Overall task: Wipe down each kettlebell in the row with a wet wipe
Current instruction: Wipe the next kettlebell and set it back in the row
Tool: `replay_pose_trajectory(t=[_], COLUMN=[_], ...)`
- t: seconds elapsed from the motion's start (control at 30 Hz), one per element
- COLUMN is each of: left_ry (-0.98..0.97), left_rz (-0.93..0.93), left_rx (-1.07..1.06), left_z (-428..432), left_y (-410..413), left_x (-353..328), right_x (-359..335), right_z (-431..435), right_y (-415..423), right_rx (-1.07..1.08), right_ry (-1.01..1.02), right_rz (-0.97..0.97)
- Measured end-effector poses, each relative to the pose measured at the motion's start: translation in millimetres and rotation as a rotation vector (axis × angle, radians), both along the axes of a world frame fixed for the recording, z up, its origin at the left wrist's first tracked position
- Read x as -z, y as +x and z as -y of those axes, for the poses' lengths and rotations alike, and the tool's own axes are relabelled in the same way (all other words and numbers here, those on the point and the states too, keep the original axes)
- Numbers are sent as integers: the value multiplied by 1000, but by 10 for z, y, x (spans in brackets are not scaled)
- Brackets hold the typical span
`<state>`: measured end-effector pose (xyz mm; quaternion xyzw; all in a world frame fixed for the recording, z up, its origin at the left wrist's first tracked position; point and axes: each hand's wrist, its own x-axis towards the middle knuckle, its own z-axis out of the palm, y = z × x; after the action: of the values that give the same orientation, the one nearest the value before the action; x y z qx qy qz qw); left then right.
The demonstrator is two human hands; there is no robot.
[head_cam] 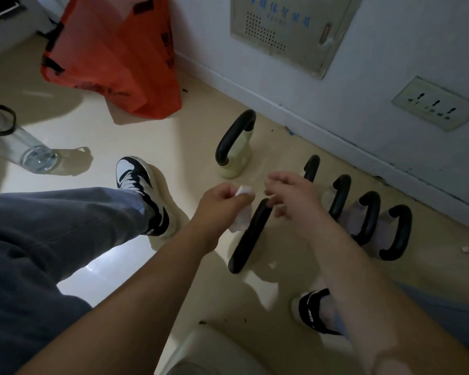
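Your left hand (219,199) was curled tight around a white wipe (242,212). The wipe stuck out above your fist and hung down below it, right beside the black handle of the near kettlebell (251,235). Your right hand (290,194) was over the top of that handle, with its fingers loose and half spread. You held nothing in it that I could see.

That kettlebell stood on the pale floor (98,133) between your two shoes. Your left shoe (144,192) was black and white. Only part of your right shoe (313,311) showed under your arm.

One green kettlebell (234,147) stood alone, farther out and closer to the wall (385,85). More kettlebells (368,217) stood side by side in a row to the right, along the wall, and your right arm hid part of them.

An orange bag (114,52) leaned in the corner. A clear bottle (25,147) stood on the floor at the far left
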<state>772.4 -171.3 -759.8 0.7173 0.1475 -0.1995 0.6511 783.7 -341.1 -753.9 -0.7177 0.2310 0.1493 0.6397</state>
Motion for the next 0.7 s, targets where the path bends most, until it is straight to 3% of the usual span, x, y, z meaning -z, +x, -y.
replay_pose_trajectory(t=[0.1, 0.23, 0.43, 0.53, 0.7], left_ry=[-225, -192, 20, 267, 541], left_rz=[-60, -89, -14, 70, 122], left_rx=[58, 128, 98, 168, 280], left_z=[61, 135, 218, 226, 303], left_y=[94, 112, 172, 266, 529], left_x=[-71, 22, 124, 205, 375], right_x=[-178, -1, 206, 354, 631], right_z=[138, 262, 353, 388, 375], right_y=[128, 102, 70, 48, 10], right_rx=[-341, -298, -183, -139, 79], right_ry=[-67, -60, 64, 98, -129], right_rz=[-11, -44, 2, -43, -151])
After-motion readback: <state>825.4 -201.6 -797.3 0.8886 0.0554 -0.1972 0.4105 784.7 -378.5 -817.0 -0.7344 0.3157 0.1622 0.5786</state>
